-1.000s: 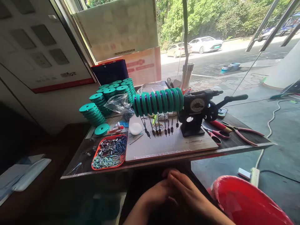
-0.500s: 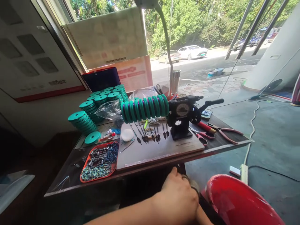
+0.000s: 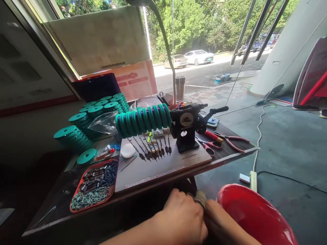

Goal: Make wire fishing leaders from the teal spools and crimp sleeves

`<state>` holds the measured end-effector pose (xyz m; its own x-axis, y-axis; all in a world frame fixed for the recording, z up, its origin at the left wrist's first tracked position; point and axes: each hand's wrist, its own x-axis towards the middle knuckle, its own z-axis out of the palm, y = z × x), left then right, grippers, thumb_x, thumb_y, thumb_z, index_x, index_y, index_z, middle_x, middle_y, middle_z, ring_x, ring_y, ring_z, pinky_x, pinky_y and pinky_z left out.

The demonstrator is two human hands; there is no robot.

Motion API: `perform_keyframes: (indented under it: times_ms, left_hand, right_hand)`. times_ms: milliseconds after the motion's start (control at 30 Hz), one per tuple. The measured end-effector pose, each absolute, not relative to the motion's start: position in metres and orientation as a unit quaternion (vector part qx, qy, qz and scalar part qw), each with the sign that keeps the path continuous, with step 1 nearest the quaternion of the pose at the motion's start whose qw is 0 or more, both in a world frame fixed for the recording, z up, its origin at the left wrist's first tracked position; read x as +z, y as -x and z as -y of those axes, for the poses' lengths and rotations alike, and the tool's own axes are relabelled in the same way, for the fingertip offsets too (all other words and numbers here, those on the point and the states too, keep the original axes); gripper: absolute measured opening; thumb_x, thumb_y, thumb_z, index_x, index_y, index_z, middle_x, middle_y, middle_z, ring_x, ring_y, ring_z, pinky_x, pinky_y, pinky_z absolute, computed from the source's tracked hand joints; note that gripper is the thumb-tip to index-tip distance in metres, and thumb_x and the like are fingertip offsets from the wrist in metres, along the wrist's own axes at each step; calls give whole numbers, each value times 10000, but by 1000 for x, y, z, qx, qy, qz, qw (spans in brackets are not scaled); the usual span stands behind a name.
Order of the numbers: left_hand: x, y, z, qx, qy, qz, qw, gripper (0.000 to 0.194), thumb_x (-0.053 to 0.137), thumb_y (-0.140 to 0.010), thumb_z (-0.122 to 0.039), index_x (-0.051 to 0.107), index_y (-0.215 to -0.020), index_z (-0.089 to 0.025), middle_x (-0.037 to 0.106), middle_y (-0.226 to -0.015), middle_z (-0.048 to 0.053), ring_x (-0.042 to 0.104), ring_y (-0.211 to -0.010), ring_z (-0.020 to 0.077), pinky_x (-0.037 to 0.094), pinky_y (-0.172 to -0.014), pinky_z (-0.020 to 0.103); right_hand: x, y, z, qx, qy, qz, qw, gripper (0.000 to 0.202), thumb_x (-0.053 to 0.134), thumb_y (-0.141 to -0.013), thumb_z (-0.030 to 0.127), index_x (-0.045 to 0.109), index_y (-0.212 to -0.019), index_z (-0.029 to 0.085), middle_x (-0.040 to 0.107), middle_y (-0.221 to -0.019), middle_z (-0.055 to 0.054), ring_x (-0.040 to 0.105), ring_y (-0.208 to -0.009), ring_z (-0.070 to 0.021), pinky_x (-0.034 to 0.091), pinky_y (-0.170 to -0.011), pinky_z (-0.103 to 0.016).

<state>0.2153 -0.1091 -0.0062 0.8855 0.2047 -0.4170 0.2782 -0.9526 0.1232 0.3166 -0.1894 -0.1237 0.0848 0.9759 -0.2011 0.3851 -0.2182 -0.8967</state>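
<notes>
My left hand (image 3: 182, 211) is closed in a fist, low in front of the desk edge. At its right side, between my two hands, is a small beige, roll-shaped thing (image 3: 200, 198) that I cannot name surely; the left fingers appear to grip it. My right hand (image 3: 214, 211) presses close against it, its fingers mostly hidden. Above them on the desk, a winding machine (image 3: 187, 124) with a crank handle carries a row of green coils (image 3: 143, 119). Several dark-tipped wire leads hang beneath the coils onto a wooden board (image 3: 153, 170).
An orange tray (image 3: 114, 190) of small metal parts sits left of the board, with stacked green spools (image 3: 67, 137) behind. Scissors (image 3: 209, 150) and pliers (image 3: 233, 139) lie on the right. A red bucket (image 3: 230, 194) stands beside my right arm. A lamp arm (image 3: 167, 47) rises behind.
The view has shifted, so the desk sits further left. My right hand and forearm now show more beside the left. The left hand's outstretched finger has curled in.
</notes>
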Motion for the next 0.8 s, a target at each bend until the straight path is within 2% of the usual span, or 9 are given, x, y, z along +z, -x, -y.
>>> perform_keyframes:
  times_ms: [133,267,367,433,533,633,800]
  left_hand:
    - [-11,-221,111,-188,-966,-149,100,193,531,-669,-139,600,-844,-95,620,-848,132,575,-778,267,434,-762,408]
    - [-8,-222,109,-134,-948,-228,174,318,427,-675,-71,580,-951,-104,628,-845,124,580,-800,271,432,-758,389]
    - [-4,-219,103,-71,-921,-286,255,223,425,-697,-109,589,-849,-121,622,-788,98,568,-722,223,426,-650,306]
    - [-3,-217,98,-10,-885,-305,353,180,445,-692,-123,581,-809,-134,598,-718,48,523,-630,156,383,-569,243]
    - [-3,-213,91,49,-829,-340,441,374,453,-648,-97,563,-1001,-153,508,-647,-19,434,-571,101,333,-537,203]
    - [-3,-209,87,59,-788,-383,478,544,451,-610,-75,502,-1147,-144,427,-667,-30,384,-587,90,324,-545,197]
    - [-7,-204,86,110,-755,-365,533,644,455,-596,-45,395,-1227,-158,436,-742,-26,427,-684,93,362,-636,196]
  right_hand:
    - [-92,-335,187,446,633,553,309,369,322,-779,390,408,-620,69,374,-596,-33,208,-538,-16,222,-479,-117]
    - [-58,-344,189,485,601,558,304,419,279,-836,441,447,-707,80,436,-694,-41,316,-604,-28,309,-544,-103]
    - [-43,-351,189,488,594,528,360,459,291,-843,511,424,-726,88,482,-756,-49,397,-656,-40,361,-610,-108]
    - [-37,-357,188,456,605,497,422,502,301,-831,558,383,-670,89,455,-685,-42,387,-615,-36,357,-581,-110]
    - [-35,-363,189,374,637,443,508,550,292,-834,572,333,-574,89,361,-571,-33,340,-540,-29,326,-510,-116]
    - [-37,-359,194,301,650,417,560,517,321,-841,542,361,-589,92,363,-582,-29,370,-549,-28,343,-513,-112]
    - [-45,-332,193,283,643,487,519,366,419,-826,450,504,-740,105,462,-662,-21,444,-608,-23,377,-569,-95]
